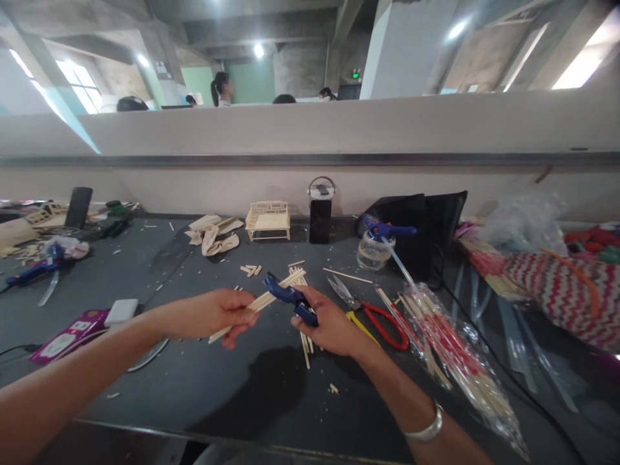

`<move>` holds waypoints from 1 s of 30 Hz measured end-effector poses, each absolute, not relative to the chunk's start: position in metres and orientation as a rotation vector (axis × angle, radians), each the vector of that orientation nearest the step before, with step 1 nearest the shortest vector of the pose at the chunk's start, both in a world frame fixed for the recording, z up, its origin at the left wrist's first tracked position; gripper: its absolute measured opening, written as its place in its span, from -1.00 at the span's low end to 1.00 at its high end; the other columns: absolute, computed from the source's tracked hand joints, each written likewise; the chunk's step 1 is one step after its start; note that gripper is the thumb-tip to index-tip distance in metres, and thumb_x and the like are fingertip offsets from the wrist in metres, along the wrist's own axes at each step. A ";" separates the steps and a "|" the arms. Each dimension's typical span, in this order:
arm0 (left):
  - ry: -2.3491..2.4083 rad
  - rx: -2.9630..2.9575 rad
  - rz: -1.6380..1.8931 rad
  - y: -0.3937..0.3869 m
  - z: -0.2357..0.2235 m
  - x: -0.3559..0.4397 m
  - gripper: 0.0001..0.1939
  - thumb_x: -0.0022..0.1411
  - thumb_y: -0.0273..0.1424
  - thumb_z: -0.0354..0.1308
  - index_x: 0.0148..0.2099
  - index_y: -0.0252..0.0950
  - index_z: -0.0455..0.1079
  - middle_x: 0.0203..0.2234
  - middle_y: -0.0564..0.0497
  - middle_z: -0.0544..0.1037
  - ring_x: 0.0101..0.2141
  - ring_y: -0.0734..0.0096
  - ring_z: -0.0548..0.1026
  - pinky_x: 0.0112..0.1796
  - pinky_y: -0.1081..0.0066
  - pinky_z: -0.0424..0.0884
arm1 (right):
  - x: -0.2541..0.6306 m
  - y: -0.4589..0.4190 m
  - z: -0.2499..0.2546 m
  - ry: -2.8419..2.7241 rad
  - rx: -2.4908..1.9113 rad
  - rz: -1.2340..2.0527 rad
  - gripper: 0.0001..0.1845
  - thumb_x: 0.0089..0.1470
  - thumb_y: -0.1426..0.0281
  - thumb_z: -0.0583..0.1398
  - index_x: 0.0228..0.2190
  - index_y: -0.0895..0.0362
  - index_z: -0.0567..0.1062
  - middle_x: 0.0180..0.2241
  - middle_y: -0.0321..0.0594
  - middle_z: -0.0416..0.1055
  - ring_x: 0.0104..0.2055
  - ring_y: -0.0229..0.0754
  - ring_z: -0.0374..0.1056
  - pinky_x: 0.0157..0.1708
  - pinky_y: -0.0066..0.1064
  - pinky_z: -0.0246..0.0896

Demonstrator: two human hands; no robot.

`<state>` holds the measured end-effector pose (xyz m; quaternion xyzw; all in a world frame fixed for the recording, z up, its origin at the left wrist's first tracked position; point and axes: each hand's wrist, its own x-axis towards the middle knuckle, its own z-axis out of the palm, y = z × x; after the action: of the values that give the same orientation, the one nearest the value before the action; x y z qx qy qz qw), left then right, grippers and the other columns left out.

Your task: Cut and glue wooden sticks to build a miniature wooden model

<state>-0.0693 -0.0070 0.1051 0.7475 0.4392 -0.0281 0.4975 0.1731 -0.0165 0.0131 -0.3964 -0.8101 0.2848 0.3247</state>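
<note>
My left hand (pixel 217 314) is closed round a small bundle of thin wooden sticks (pixel 271 294) that slants up to the right. My right hand (pixel 329 323) grips a blue-handled cutter (pixel 290 297) whose jaws meet the sticks near their upper end. A few loose sticks (pixel 306 349) lie on the dark table (pixel 252 387) under my right hand. A silver bangle (pixel 426 429) circles my right wrist.
Red-handled scissors (pixel 382 320) and a plastic bag of sticks (pixel 455 355) lie to the right. A small wooden stick model (pixel 268 219), a black speaker (pixel 320 216), a glass jar (pixel 372 252) and crumpled cloth (pixel 216 234) stand further back. People sit beyond the partition wall.
</note>
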 end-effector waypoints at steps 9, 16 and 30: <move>1.076 1.761 -0.069 -0.004 0.110 -0.064 -0.59 0.20 0.00 -0.06 -0.39 -0.25 0.16 -0.63 0.14 0.34 -0.54 0.47 0.42 -0.44 0.45 0.33 | 0.174 -0.018 0.020 -2.000 -1.015 1.007 -0.61 0.02 0.41 0.18 -0.07 0.11 0.34 -0.26 -0.24 0.37 -0.19 -0.18 0.29 -0.12 -0.32 0.19; 1.133 1.756 -0.077 0.001 0.128 -0.049 -0.63 0.17 -0.06 0.01 -0.43 -0.26 0.16 -0.65 0.17 0.31 -0.60 0.49 0.41 -0.46 0.44 0.36 | 0.175 -0.016 0.015 -1.776 -0.957 1.267 -0.71 0.00 0.39 0.20 -0.18 0.10 0.34 -0.38 -0.35 0.27 -0.38 -0.30 0.22 -0.31 -0.43 0.20; 1.346 2.127 -0.140 0.005 0.149 -0.036 -0.82 0.19 -0.29 -0.05 -0.42 -0.25 0.21 -0.65 0.11 0.30 -0.59 0.45 0.33 -0.52 0.46 0.20 | 0.175 -0.014 0.014 -1.627 -0.917 1.397 -0.61 -0.04 0.34 0.24 -0.12 0.09 0.38 -0.34 -0.32 0.31 -0.34 -0.28 0.27 -0.20 -0.36 0.23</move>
<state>-0.0362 0.0051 0.1493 0.8035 0.5083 -0.0528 0.3052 0.1751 -0.0141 0.0139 -0.3613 -0.6412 0.5505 0.3939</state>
